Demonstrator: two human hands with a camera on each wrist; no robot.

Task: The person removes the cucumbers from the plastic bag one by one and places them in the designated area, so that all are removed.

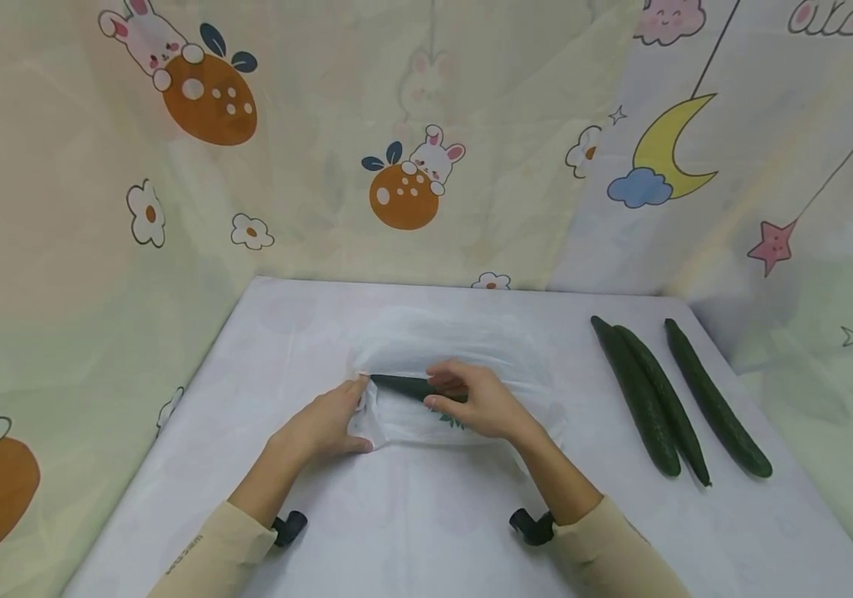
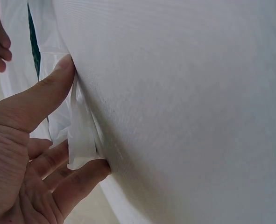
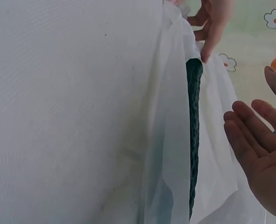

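Note:
A dark green cucumber (image 1: 399,384) lies on a thin white plastic bag (image 1: 411,428), with folds of plastic rising along its near side in the right wrist view. My left hand (image 1: 325,423) is at the bag's left edge, near the cucumber's tip. In the left wrist view its thumb (image 2: 63,67) and fingers (image 2: 84,182) are spread apart, with a flap of plastic between them. Over the cucumber's right part is my right hand (image 1: 489,403). The right wrist view shows that hand's fingers (image 3: 250,126) loosely bent and apart from the cucumber.
To the right, two cucumbers (image 1: 639,399) lie side by side, and another cucumber (image 1: 718,399) lies slightly apart. The table (image 1: 411,531) has a white cover. A printed cloth backdrop (image 1: 306,166) stands behind it and at both sides.

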